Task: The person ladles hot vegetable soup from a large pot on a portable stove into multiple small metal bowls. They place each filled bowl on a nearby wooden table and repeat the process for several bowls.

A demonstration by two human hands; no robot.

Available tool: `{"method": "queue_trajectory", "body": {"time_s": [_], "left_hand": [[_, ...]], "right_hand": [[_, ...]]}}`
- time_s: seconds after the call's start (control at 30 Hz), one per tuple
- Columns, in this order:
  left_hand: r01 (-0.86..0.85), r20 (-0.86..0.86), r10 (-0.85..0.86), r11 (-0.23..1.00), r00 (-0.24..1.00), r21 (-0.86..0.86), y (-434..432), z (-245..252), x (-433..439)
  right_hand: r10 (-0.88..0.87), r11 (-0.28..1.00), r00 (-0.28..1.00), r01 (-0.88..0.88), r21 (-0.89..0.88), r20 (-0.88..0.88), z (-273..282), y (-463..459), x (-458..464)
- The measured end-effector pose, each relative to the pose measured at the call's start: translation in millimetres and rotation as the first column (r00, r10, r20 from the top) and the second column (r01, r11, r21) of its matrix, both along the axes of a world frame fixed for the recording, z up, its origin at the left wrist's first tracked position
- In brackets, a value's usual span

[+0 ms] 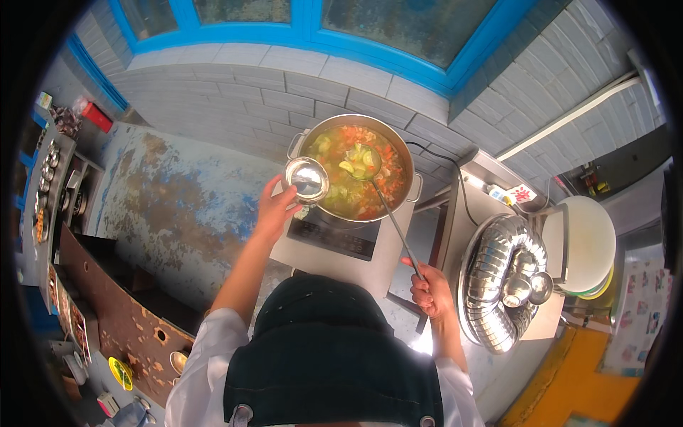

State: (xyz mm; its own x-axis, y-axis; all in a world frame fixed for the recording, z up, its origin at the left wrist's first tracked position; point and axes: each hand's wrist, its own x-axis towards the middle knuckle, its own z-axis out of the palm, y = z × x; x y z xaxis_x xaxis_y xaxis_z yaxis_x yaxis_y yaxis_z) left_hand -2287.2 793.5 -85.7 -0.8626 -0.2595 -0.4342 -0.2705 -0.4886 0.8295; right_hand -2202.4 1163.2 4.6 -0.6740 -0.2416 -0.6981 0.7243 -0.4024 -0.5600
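A large metal pot [410, 176] full of soup with orange and pale green pieces stands on an induction cooker [332, 235]. My left hand [276, 205] holds a small shiny metal bowl [307, 180] at the pot's left rim; nothing but reflections shows inside it. My right hand [431, 291] grips the long handle of a metal ladle [395, 221]. The ladle's round head lies in the soup near the pot's middle, with sliced green vegetable in it.
On the right counter, stacked metal bowls [483, 288] curve around on a round tray, beside a whitish rounded container [584, 245]. A black cable [461, 181] runs from behind the pot to that counter. A tiled wall [240, 96] rises behind the pot. A brown worn board [122, 304] stands left.
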Motion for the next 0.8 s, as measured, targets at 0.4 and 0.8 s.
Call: {"method": "queue_trajectory", "body": {"time_s": [0.4, 0.8], "left_hand": [[0.055, 0.037, -0.060, 0.990, 0.997, 0.134, 58, -28, -60], [0.101, -0.060, -0.088, 0.960, 0.994, 0.261, 54, -22, -55]], "right_hand": [[0.105, 0.982, 0.991, -0.090, 0.164, -0.086, 47, 1, 20], [0.056, 0.995, 0.992, -0.046, 0.091, -0.115, 45, 5, 18]]}}
